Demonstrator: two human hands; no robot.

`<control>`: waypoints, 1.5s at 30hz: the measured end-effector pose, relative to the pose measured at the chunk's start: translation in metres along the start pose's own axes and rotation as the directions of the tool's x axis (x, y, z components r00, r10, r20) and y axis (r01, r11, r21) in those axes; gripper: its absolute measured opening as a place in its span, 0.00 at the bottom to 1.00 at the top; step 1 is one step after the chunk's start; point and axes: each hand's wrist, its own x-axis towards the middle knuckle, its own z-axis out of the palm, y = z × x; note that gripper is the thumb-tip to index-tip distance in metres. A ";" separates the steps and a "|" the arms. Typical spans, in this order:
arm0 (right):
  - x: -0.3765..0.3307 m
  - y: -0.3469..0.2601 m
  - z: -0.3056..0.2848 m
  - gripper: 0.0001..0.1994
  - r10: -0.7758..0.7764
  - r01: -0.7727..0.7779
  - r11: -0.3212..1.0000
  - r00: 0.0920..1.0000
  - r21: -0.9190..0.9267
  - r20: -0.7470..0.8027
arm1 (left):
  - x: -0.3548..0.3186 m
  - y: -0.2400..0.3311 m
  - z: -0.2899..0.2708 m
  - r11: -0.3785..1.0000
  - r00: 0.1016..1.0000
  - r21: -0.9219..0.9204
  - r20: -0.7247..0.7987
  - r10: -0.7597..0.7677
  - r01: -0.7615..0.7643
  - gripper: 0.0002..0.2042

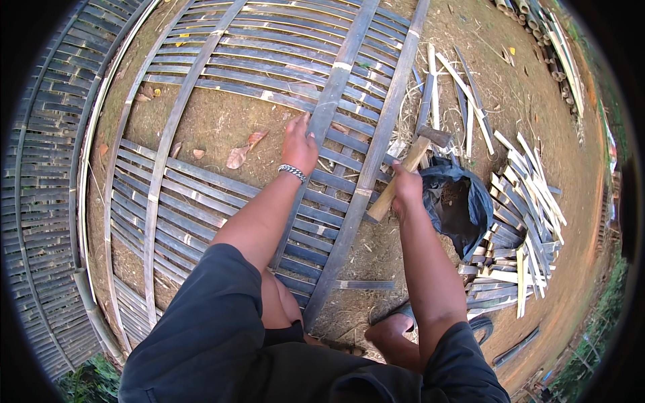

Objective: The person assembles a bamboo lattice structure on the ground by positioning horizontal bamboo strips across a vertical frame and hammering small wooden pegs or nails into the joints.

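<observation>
Left hand [299,144] pressed flat, fingers spread, on grey split-bamboo lattice panel [269,101] lying on dirt; right hand [406,188] clenched round wooden-handled hammer [410,164], right of panel. Hammer likely head-heavy, stiff; grip low on handle.

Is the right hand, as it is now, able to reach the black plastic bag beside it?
Probably yes. The right hand is close to the black plastic bag and nothing lies between them, but its fingers are closed around the hammer, so it is not free to grasp.
</observation>
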 end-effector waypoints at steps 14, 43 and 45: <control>-0.001 0.013 -0.012 0.15 -0.109 0.108 0.994 0.993 -0.024 -0.045 | -0.007 -0.009 -0.010 0.966 0.981 -0.239 -0.135 -0.136 0.102 0.20; -0.077 -0.008 0.001 0.10 -0.182 0.318 0.913 0.877 -0.255 0.444 | 0.013 0.033 0.002 0.878 0.893 -0.298 -0.138 -0.429 0.375 0.10; -0.083 -0.008 0.007 0.11 -0.185 0.321 0.919 0.864 -0.229 0.469 | 0.013 0.026 0.002 0.924 0.921 -0.247 -0.186 -0.341 0.292 0.10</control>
